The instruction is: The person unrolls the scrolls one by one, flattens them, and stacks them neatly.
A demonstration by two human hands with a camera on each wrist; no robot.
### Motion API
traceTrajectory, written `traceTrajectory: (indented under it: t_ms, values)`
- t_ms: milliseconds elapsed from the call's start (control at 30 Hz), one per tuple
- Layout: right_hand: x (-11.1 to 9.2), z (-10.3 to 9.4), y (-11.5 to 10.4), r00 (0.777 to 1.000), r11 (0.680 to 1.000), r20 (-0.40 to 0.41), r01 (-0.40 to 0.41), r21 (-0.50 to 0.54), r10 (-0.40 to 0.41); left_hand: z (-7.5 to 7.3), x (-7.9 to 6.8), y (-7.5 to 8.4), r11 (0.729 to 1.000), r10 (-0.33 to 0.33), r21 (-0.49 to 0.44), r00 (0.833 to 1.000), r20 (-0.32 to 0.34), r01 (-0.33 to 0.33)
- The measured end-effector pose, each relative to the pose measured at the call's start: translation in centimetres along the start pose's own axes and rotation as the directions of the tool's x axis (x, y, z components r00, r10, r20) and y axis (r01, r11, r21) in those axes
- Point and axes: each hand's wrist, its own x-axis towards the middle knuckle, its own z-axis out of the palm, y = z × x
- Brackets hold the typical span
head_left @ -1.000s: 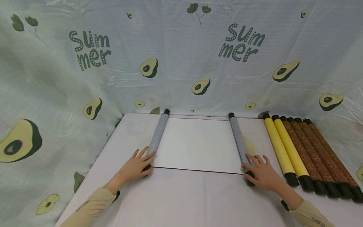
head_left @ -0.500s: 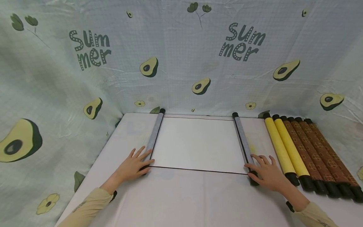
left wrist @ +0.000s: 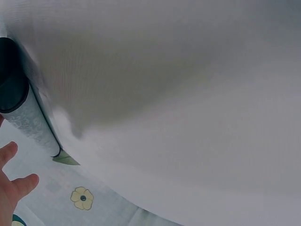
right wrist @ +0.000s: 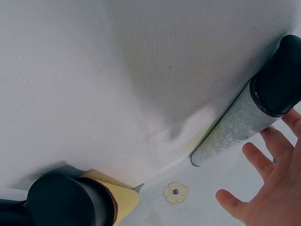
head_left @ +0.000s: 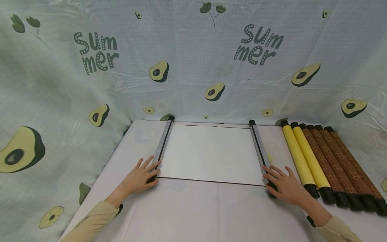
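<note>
A scroll lies partly unrolled, its white paper (head_left: 208, 154) edged with thin black lines and stretched between two rolled ends. The left roll (head_left: 163, 137) is grey with a black strip and black knobs. My left hand (head_left: 136, 179) rests on its near end, fingers spread. At the near end of the matching right roll (head_left: 258, 143), my right hand (head_left: 285, 186) touches it with fingers extended. In the right wrist view the roll (right wrist: 230, 129) shows a pale patterned cover, and fingertips reach its side by the black knob (right wrist: 277, 75). The left wrist view shows only part of the left hand (left wrist: 9, 188).
To the right lie two yellow scrolls (head_left: 299, 154) and several brown patterned scrolls (head_left: 341, 161), side by side with black knobs. The table (head_left: 193, 215) has a white cover. A cloth with avocado prints (head_left: 193, 60) hangs behind and at the sides.
Both rolls have moved apart, the left one leftward and the right one rightward, with the hands following. More white paper shows between them, and black strips have turned into view on the rolls.
</note>
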Motion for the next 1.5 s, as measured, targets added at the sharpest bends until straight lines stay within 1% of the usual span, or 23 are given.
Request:
traceTrajectory:
  t_ms: [200, 333, 433, 600, 700, 900, 1167, 1367, 1433, 1500]
  values:
    - [-0.2, 0.0, 0.2, 1.000, 1.000, -0.018, 0.011, 0.006, -0.011, -0.2, -0.2, -0.1, 1.000, -0.001, 0.024, 1.000, 0.014, 0.000]
    - [-0.5, -0.2, 0.3, 0.999, 1.000, -0.031, 0.009, 0.005, -0.009, -0.2, -0.4, -0.3, 1.000, -0.012, 0.023, 1.000, 0.014, 0.011]
    - [-0.8, -0.3, 0.3, 1.000, 1.000, -0.021, -0.003, -0.001, 0.003, -0.2, -0.6, -0.3, 1.000, -0.022, 0.007, 1.000, 0.013, 0.022]
    - [-1.1, -0.5, 0.4, 1.000, 1.000, -0.009, -0.016, -0.018, 0.016, -0.2, -1.0, -0.3, 1.000, -0.028, 0.005, 1.000, 0.004, 0.028]
    - [-1.3, -0.5, 0.4, 1.000, 1.000, -0.014, -0.016, -0.021, 0.015, -0.2, -1.2, -0.4, 1.000, -0.023, 0.009, 1.000, -0.011, 0.023]
    - [-1.6, -0.6, 0.3, 1.000, 1.000, 0.011, -0.014, -0.013, 0.015, -0.3, -1.4, -0.7, 1.000, -0.009, 0.009, 1.000, -0.026, 0.010]
    - [-2.3, -0.5, 0.7, 1.000, 1.000, -0.007, -0.009, -0.012, 0.009, -0.2, -1.7, -1.1, 0.999, -0.040, 0.020, 0.999, 0.030, 0.039]
    - [-2.5, -0.7, 0.7, 1.000, 1.000, -0.013, 0.003, -0.022, -0.003, -0.1, -1.9, -1.3, 1.000, -0.013, 0.028, 0.999, -0.034, 0.014]
    - [-2.5, -0.8, 0.7, 1.000, 1.000, -0.013, 0.007, -0.025, -0.008, -0.1, -2.0, -1.3, 0.999, -0.009, 0.032, 0.999, -0.038, 0.010]
    - [-2.6, -0.7, 0.7, 1.000, 0.999, -0.013, 0.012, -0.029, -0.013, -0.3, -2.0, -1.3, 0.999, -0.008, 0.038, 1.000, -0.028, 0.009]
